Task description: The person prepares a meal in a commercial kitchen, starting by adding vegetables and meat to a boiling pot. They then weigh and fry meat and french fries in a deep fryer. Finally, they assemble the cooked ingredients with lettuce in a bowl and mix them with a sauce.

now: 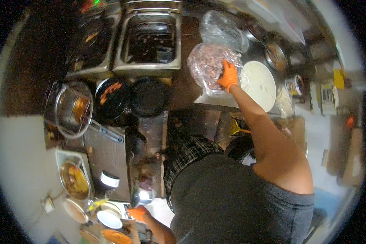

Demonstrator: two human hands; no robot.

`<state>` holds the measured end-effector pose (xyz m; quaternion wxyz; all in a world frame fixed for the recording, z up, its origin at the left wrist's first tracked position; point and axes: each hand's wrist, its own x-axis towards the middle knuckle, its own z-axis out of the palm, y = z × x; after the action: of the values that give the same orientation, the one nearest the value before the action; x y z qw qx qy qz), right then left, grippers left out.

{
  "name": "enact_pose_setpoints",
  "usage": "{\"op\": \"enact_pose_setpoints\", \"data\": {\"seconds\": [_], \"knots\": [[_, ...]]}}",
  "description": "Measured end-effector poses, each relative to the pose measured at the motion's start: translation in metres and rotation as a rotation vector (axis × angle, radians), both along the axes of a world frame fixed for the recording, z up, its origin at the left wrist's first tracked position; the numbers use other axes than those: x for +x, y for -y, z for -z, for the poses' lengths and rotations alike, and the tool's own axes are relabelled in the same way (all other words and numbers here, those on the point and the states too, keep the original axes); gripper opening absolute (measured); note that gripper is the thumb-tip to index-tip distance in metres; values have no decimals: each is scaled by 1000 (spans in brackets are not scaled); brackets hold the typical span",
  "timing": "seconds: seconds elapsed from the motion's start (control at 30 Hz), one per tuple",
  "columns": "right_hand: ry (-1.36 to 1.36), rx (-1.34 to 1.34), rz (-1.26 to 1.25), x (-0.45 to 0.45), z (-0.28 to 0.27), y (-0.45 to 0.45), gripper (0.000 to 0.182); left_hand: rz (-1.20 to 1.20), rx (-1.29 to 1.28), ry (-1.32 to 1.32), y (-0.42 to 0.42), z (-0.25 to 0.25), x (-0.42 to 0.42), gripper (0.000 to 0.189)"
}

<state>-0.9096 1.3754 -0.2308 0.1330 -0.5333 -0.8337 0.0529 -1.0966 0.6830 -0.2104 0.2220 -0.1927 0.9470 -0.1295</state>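
Note:
My right hand (228,75), in an orange glove, rests on a clear plastic bag of pale pink ground meat (209,68), thumb and fingers spread over it. The bag lies on a light board (215,100). Just right of it is a large round white tub or lid (259,87). Behind it sits a crumpled clear plastic bag (221,29). My left hand (137,213), also in an orange glove, reaches far to the lower left, beside a white bowl (109,218). Its fingers are blurred against a small pale object, and whether they grip it I cannot tell.
Steel fryer wells (148,65) with dark contents stand at the back. Before them are a black pan (149,96), a pan with reddish food strips (111,93) and a handled strainer (74,109). A bowl of yellowish food (74,180) stands left; a pan with a spoon (276,56), right.

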Motion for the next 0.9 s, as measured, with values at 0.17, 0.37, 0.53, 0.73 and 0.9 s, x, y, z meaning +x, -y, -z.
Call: {"op": "enact_pose_setpoints", "data": {"seconds": [0.17, 0.37, 0.53, 0.73, 0.9], "knots": [[28, 46, 176, -11, 7, 24, 76, 145, 587, -283, -73, 8, -1, 60], [-94, 1, 116, 6, 22, 7, 64, 855, 1058, -112, -273, -23, 0, 51], [-222, -19, 47, 24, 34, -9, 51, 1502, 1180, 26, -475, -42, 48, 52], [-385, -25, -195, 36, 36, 12, 52, 1984, 481, -506, -597, 56, 63, 47], [-219, -65, -345, 25, 3, 10, 69, 1249, 1272, -108, -605, 3, 17, 11]]}}
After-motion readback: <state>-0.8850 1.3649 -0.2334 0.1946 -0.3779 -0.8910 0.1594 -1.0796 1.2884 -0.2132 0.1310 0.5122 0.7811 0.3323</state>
